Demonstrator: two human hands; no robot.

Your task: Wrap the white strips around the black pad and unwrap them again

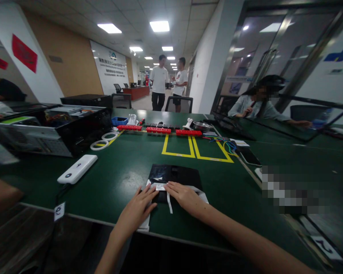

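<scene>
Where the black pouch [185, 175] lies flat near the front edge of the desk [125, 171], both our hands rest over its near side. Our left hand [140, 207] is spread palm down, fingers at the left end of a white strip [160, 187]; our right hand [188, 198] meets the other end with outstretched fingers, though we cannot tell whether its hidden thumb pinches anything. A narrow white tail [170, 205] lies between them. We judge the step in hand to be smoothing or positioning the strip; the next move seems to call for steady, even fingertip pressure. The white power bank [77, 168] and a paper tag [59, 211] carry what we read as 6 or 9, a right-hand label [326, 247] shows a sideways 2, and the wall sign [109, 67] bears Chinese characters too blurred for us to read surely
</scene>
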